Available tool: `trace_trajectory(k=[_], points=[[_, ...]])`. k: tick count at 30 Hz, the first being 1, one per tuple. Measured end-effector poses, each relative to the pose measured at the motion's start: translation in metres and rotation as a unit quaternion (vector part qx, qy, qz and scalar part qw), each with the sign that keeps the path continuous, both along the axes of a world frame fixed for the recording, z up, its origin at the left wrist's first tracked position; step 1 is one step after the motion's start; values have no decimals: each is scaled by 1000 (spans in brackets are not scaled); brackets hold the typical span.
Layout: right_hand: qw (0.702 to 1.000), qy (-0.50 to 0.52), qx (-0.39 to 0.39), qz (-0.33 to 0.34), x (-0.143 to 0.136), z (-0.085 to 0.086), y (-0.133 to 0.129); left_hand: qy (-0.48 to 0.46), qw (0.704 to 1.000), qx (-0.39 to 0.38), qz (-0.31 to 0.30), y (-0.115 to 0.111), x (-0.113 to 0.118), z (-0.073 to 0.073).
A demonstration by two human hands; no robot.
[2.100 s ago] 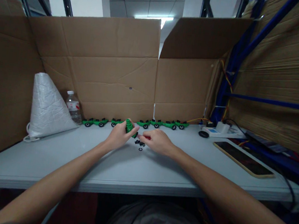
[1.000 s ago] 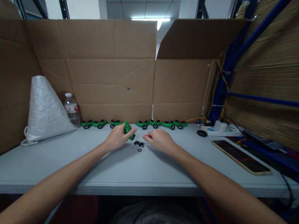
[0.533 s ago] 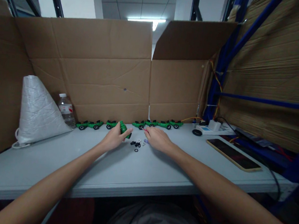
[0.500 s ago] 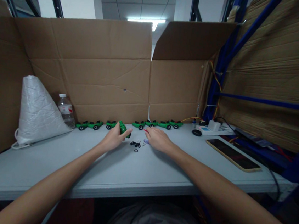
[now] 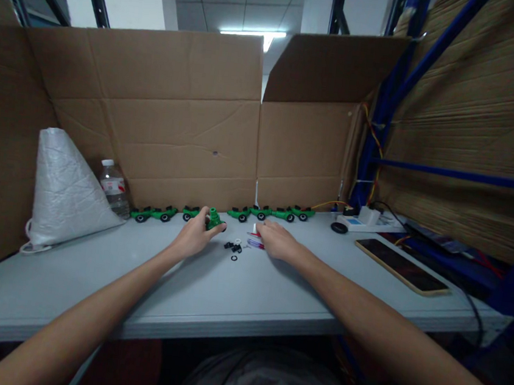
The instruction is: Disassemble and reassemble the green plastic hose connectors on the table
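Note:
My left hand is closed round a green toy part at the middle of the table. To its right, my right hand has its fingers together beside a small red and white item; whether it grips that item is too small to tell. A purple-blue tool or piece lies just below those fingers. Between the hands are small black parts and a black ring. Behind them green toy cars stand in a row, with others at the left.
A silvery bag and a plastic bottle stand at the left. On the right are a phone, a black roll and a white power strip with cables. Cardboard walls enclose the table.
My right hand has shifted slightly right, and the red and white item shows more. The green part in my left hand has turned more upright.

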State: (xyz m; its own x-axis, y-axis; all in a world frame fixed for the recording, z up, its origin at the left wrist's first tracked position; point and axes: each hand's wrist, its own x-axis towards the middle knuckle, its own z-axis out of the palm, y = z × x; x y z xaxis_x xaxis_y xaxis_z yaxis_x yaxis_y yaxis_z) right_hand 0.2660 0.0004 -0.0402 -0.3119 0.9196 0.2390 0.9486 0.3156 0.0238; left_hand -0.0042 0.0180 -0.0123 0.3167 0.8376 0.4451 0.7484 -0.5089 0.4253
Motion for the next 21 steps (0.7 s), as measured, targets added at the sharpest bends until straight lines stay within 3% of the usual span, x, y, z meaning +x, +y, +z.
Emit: trace_trajectory(k=[8,21], points=[[1000,-8,-1,-6,-1,2,-3,178,980,60,65,3,-8,7],[1000,12,-11,-4,-1,3,-4,168,984,42,46,-1,-7,2]])
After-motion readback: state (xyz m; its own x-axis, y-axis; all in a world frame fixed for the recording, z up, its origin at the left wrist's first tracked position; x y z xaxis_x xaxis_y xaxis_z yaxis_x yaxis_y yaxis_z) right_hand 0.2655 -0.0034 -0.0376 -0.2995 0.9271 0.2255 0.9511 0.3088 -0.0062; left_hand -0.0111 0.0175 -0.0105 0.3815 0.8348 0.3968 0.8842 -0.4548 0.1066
